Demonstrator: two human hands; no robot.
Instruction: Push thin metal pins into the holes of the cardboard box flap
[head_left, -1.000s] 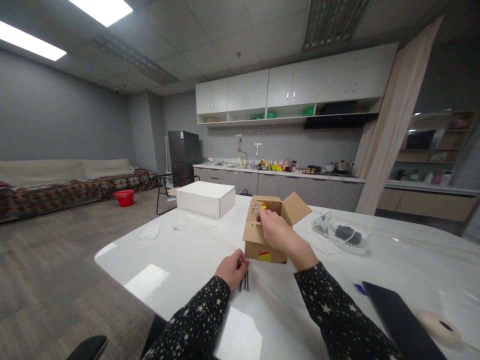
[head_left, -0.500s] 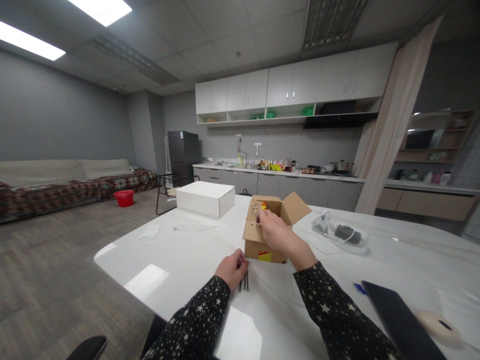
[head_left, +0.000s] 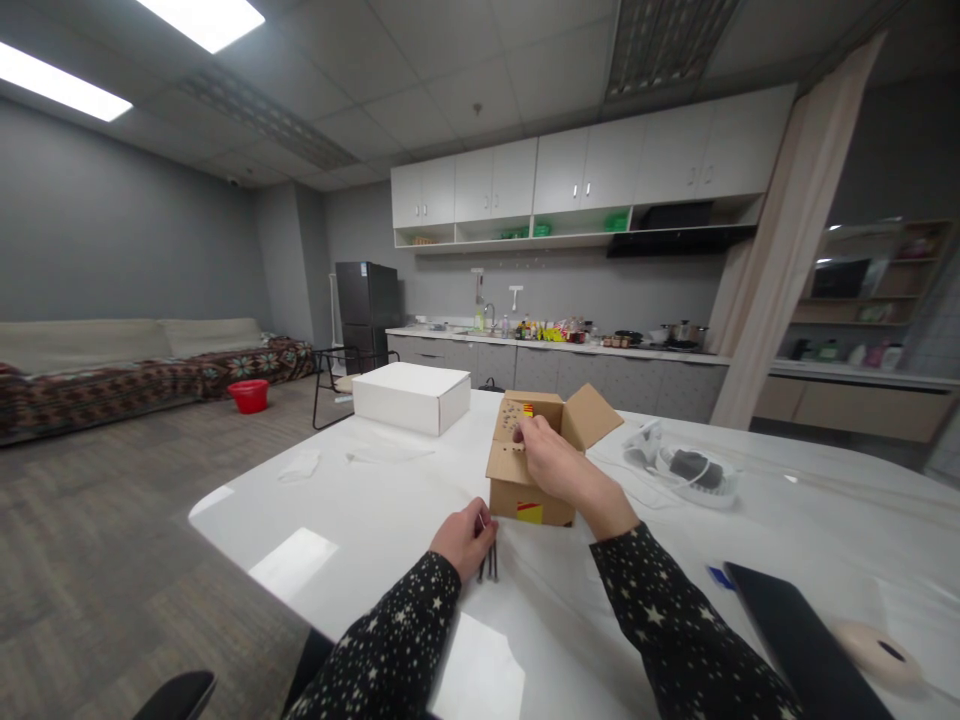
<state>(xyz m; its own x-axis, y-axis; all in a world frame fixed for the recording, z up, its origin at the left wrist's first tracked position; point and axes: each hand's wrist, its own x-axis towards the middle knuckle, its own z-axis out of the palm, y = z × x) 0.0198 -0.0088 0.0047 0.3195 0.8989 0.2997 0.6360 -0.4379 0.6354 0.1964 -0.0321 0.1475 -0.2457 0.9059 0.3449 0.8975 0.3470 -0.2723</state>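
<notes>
My left hand [head_left: 463, 538] is closed near the front of the cardboard box, its fingers around several thin dark screws [head_left: 492, 566]. Their heads point down toward me, and the upper ends are hidden by my fingers. Over the top of the open cardboard box [head_left: 510, 496] is my right hand [head_left: 551, 452], thumb and fingertips pinched together at the perforated panel [head_left: 511, 420]. Small dark holes or dots cover that panel. Whatever lies between the right fingertips is too small to make out. Red and yellow labels [head_left: 529, 512] mark the box.
A white box [head_left: 411, 397] stands behind on the left of the white table [head_left: 360, 530]. To the right lie a white basket [head_left: 716, 490] with a cable and a grey item, a black tablet-like slab [head_left: 795, 630], a beige mouse-shaped object [head_left: 874, 650] and a blue piece [head_left: 720, 577].
My right hand and forearm have shifted very slightly to the right above the box. The left hand and the screws stay where they were.
</notes>
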